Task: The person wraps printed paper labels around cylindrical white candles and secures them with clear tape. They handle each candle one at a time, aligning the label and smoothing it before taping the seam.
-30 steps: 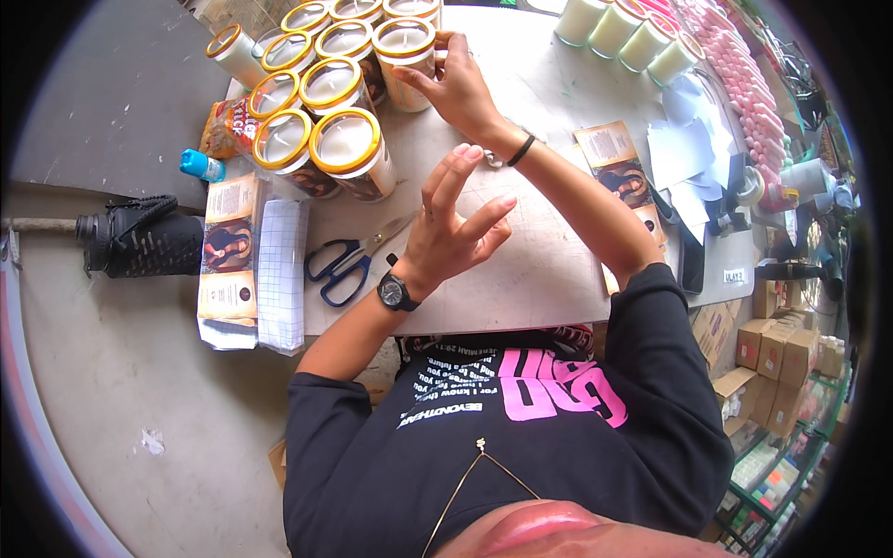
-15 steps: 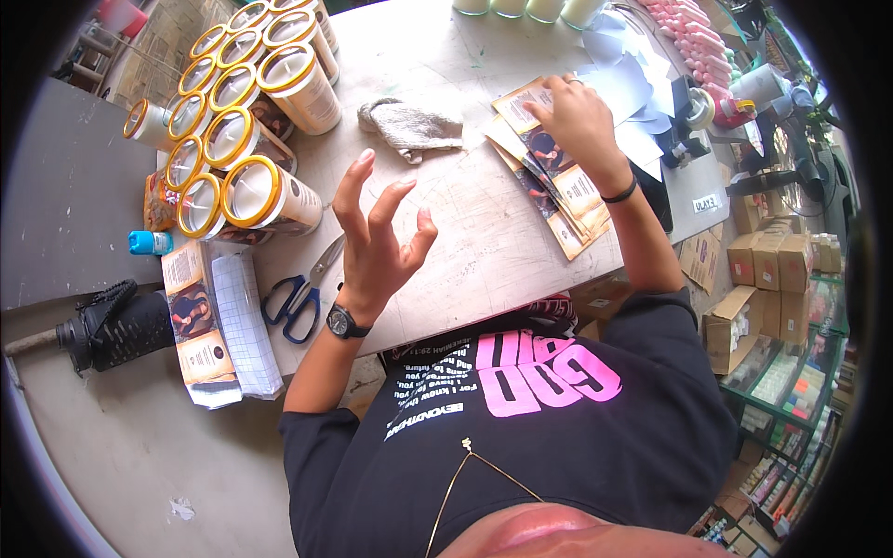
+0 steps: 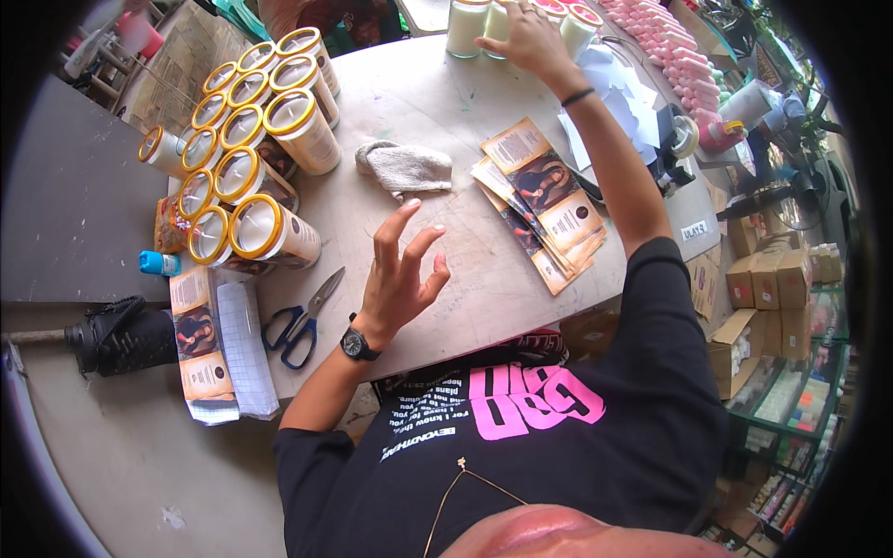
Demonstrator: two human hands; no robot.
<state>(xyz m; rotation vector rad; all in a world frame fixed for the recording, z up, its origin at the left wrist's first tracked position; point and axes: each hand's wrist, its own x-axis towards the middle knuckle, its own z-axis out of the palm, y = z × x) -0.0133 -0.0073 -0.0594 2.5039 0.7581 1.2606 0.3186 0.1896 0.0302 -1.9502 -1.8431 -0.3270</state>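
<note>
My left hand [image 3: 398, 284] hovers above the near part of the table, its fingers apart and half bent, holding nothing. My right hand [image 3: 532, 42] is stretched to the far edge, at a row of glass jar candles [image 3: 467, 26] with pale wax. Its thumb and fingers are spread around one of these jars; whether they press on the glass I cannot tell. Below that forearm lies a fanned stack of printed brown labels [image 3: 549, 200]. A grey cloth [image 3: 405, 167] lies crumpled mid-table. Beside my left wrist are blue-handled scissors [image 3: 302, 321].
At the left stand several labelled candles with gold rims [image 3: 312, 130]. A label stack beside folded grid paper [image 3: 244, 349] sits at the table's left edge, near a blue-capped item [image 3: 158, 263]. White paper sheets [image 3: 619, 107] and a tape dispenser [image 3: 677, 135] lie at the right.
My right hand has left the label stack and moved up to the far glass candles. My left hand has shifted slightly right and nearer, still empty. The whole view has tilted toward the far edge.
</note>
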